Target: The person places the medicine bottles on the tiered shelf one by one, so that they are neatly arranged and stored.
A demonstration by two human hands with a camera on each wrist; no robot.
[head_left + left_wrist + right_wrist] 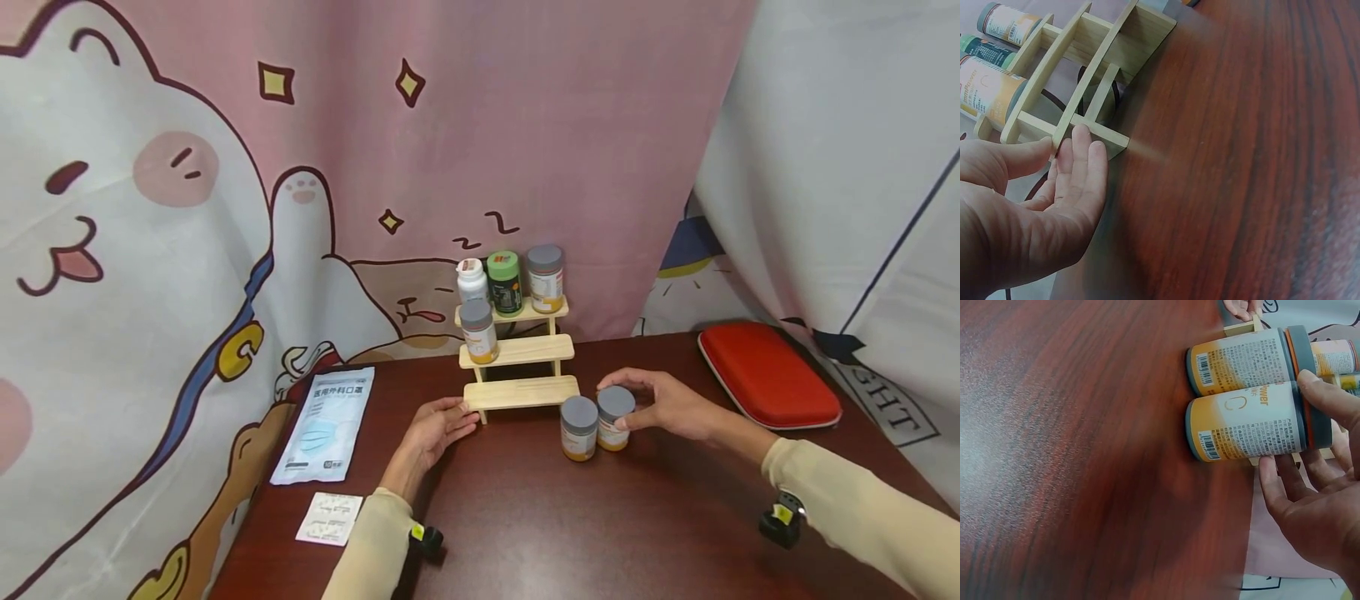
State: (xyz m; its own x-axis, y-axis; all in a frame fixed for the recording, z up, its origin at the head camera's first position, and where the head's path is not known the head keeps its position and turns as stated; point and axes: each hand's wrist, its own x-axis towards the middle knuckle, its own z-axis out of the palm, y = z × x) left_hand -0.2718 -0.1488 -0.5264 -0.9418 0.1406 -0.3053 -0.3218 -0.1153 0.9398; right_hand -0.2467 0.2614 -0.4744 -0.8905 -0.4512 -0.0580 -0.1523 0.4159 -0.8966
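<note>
A small three-step wooden display stand (521,392) is on the dark table. My left hand (437,429) pinches the left end of its lowest step; in the left wrist view the thumb (1030,155) is on one side of the board and the fingers on the other. At the stand's right front, my right hand (663,404) grips a grey-lidded supplement jar (615,419) near its lid. In the right wrist view that jar (1244,427) is side by side with a matching jar (1238,362), both white and orange with barcodes.
The top step bears a white bottle (472,282), a green-lidded jar (505,283) and a grey-lidded jar (546,279). Another grey-lidded jar (478,332) stands on the middle step. At left lie a mask packet (324,425) and a blister pack (330,518); at right, a red case (768,375).
</note>
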